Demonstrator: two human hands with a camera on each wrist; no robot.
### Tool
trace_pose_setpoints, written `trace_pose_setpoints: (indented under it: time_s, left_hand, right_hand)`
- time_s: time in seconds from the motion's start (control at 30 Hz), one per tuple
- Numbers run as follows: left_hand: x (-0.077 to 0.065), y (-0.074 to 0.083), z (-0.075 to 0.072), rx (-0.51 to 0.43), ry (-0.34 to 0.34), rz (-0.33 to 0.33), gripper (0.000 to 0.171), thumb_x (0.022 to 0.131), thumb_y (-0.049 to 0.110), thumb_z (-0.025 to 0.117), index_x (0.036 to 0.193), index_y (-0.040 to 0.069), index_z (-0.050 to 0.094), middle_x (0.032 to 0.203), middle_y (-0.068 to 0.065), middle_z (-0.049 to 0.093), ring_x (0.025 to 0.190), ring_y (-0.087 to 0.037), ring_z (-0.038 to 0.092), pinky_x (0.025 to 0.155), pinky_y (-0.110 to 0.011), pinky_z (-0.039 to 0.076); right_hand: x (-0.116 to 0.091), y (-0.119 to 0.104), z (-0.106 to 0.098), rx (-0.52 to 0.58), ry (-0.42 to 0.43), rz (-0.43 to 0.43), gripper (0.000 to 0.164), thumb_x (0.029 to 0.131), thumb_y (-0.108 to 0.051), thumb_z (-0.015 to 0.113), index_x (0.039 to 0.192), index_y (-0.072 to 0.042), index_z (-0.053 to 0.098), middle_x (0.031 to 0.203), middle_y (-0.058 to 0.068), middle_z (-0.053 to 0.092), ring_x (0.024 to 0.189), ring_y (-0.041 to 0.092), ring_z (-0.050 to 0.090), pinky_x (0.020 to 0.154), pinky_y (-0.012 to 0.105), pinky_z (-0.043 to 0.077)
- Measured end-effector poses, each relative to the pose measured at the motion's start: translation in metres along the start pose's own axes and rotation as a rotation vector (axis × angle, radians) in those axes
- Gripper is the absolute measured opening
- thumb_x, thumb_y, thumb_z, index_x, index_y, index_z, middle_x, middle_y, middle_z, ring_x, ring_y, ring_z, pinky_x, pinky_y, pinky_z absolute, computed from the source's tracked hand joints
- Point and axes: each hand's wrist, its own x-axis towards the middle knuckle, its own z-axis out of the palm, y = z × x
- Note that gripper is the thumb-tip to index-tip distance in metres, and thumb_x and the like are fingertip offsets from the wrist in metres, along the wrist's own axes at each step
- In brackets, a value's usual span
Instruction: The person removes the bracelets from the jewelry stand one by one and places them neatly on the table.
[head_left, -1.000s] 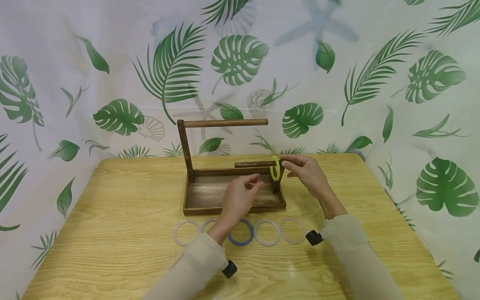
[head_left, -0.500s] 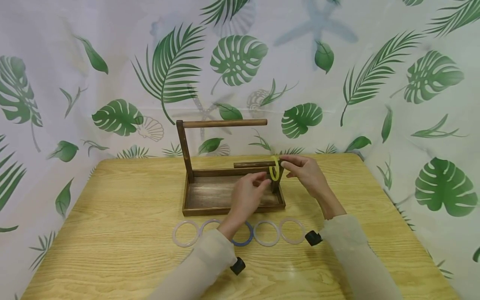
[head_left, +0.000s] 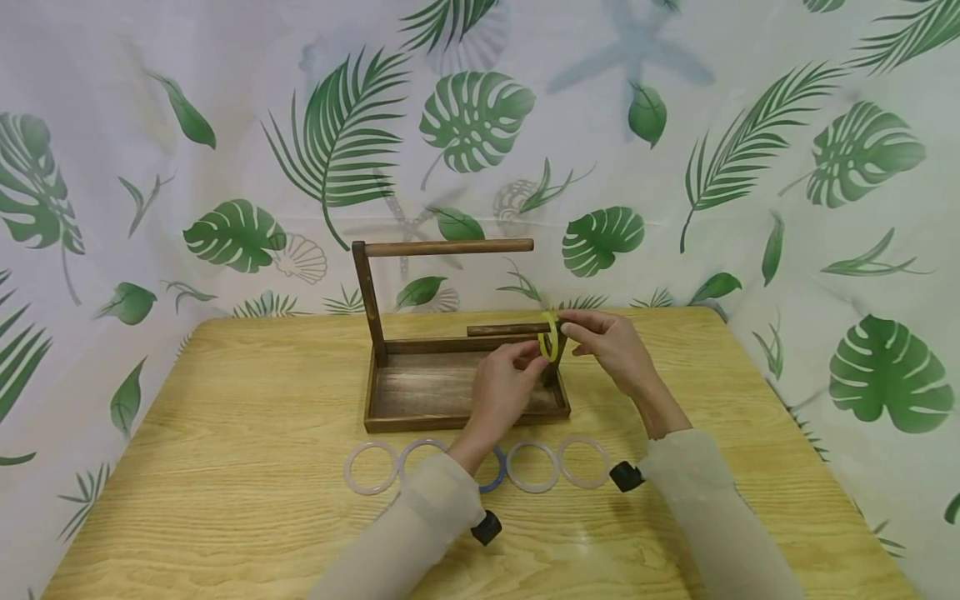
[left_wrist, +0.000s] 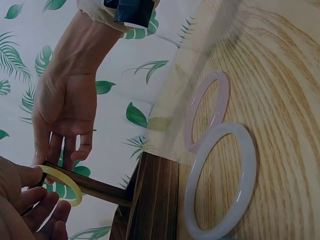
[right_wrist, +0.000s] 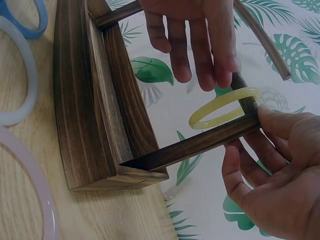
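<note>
A yellow bangle point(head_left: 553, 340) hangs on the short lower bar point(head_left: 502, 330) of a dark wooden bangle stand point(head_left: 468, 422), close to that bar's post. My right hand point(head_left: 613, 348) holds the top of this post, thumb on its near side and fingers behind, as the right wrist view shows. My left hand point(head_left: 504, 385) reaches over the stand's tray base, its fingertips right at the lower left edge of the bangle. In the left wrist view the left thumb overlaps the yellow bangle point(left_wrist: 67, 181). The fingers of the left hand point(right_wrist: 192, 35) are loosely bent in the right wrist view.
In front of the stand several bangles lie in a row: pale pink point(head_left: 586, 438), white point(head_left: 533, 490), blue point(head_left: 501, 475) and paler ones leftward, partly behind the left forearm. A taller post carries the upper bar point(head_left: 450, 247). A leaf-print cloth point(head_left: 480, 183) hangs behind the table.
My left hand has moved to the right, its fingertips coming up to the yellow bangle. My right hand stays at the post, and the bangle hangs in the same place.
</note>
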Motion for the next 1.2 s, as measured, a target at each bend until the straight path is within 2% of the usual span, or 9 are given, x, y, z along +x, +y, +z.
trace_pose_setpoints:
  time_s: [0.27, 0.6, 1.07, 1.2]
  left_hand:
    - [0.001, 0.0, 0.005, 0.012, 0.011, 0.028, 0.03, 0.097, 0.024, 0.075, 0.122, 0.006, 0.077, 0.108, -0.004, 0.076, 0.088, -0.016, 0.072, 0.068, -0.025, 0.055]
    - [0.003, -0.003, 0.013, -0.003, 0.018, 0.039, 0.028, 0.097, 0.024, 0.075, 0.12, 0.008, 0.077, 0.112, -0.004, 0.076, 0.089, -0.015, 0.072, 0.067, -0.023, 0.055]
    - [0.005, -0.002, 0.02, -0.028, 0.03, 0.054, 0.024, 0.097, 0.02, 0.076, 0.117, 0.007, 0.078, 0.109, -0.005, 0.076, 0.087, -0.014, 0.071, 0.067, -0.021, 0.055]
    - [0.006, -0.003, 0.022, -0.027, 0.038, 0.05, 0.024, 0.096, 0.021, 0.077, 0.115, 0.008, 0.079, 0.107, -0.004, 0.076, 0.086, -0.013, 0.07, 0.067, -0.022, 0.054]
  right_hand:
    - [-0.001, -0.002, 0.0, 0.015, -0.001, 0.012, 0.043, 0.104, -0.025, 0.067, 0.138, 0.002, 0.064, 0.142, 0.021, 0.06, 0.102, 0.011, 0.064, 0.085, 0.03, 0.058]
    - [-0.002, -0.003, 0.0, 0.016, -0.004, 0.011, 0.043, 0.104, -0.025, 0.067, 0.138, 0.001, 0.065, 0.143, 0.019, 0.06, 0.109, 0.014, 0.061, 0.087, 0.033, 0.058]
    - [0.0, 0.001, 0.001, 0.009, 0.012, -0.004, 0.042, 0.103, -0.026, 0.067, 0.136, 0.001, 0.066, 0.139, 0.015, 0.064, 0.106, 0.01, 0.065, 0.083, 0.029, 0.059]
    - [-0.001, 0.0, 0.001, 0.011, 0.01, -0.002, 0.042, 0.104, -0.025, 0.067, 0.136, 0.001, 0.066, 0.14, 0.016, 0.063, 0.107, 0.01, 0.064, 0.083, 0.03, 0.059]
